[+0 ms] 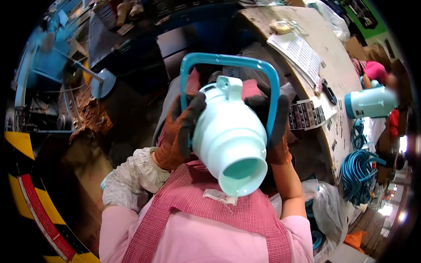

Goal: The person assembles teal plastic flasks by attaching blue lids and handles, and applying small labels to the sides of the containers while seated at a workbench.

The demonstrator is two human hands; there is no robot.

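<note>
In front of my chest I hold a pale mint jug [230, 125] between both hands, tilted so its wide round mouth points toward me. Its inside looks teal. A teal loop handle [230, 59] arches over the far end, its two arms running down either side of the body. My left hand [180, 129], in an orange-brown and black work glove, is closed on the left side by the handle's arm. On the right side, my right hand [277, 131], gloved alike, closes round the other handle arm and the jug's side; some of its fingers are hidden.
A long worktable [302, 26] curves along the right, bearing printed sheets [298, 55], a black tool [329, 92] and another mint jug [370, 103]. Teal handles [362, 175] hang bundled at its edge, above a plastic bag [329, 215]. Blue machinery [48, 57] stands left; a person [375, 70] is beyond the table.
</note>
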